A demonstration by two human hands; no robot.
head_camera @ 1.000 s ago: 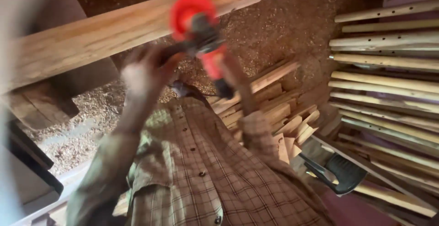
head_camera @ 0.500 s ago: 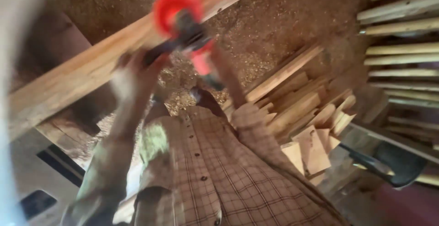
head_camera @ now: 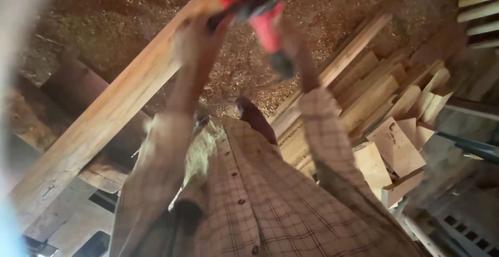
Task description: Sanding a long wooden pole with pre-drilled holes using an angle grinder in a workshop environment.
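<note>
Two hands meet on a red and black power tool (head_camera: 257, 10) at twelve o'clock, partly cut off by the top edge of the view. The left hand (head_camera: 195, 38) is closed about the tool's dark fore part from the eleven o'clock side; the right hand (head_camera: 291, 41) comes up from one o'clock behind the red body, and blur hides its fingers, so I cannot tell how it grips. The tool's long axis runs from eleven o'clock down toward five o'clock, its dark lower end pointing back at the person's checked shirt (head_camera: 260, 200). It sits directly over the long wooden beam (head_camera: 104, 127), which slants from seven o'clock up to twelve o'clock, passing under the left hand, so that hand is the nearer to the wood. Sawdust (head_camera: 322, 7) covers the floor beyond, and short offcut boards (head_camera: 387, 101) lie heaped at three o'clock. Against the frame a second ago, the tool and both hands have risen toward the top edge, the beam stands steeper in view, and the pale stacked poles at the right have mostly slid out of sight.
</note>
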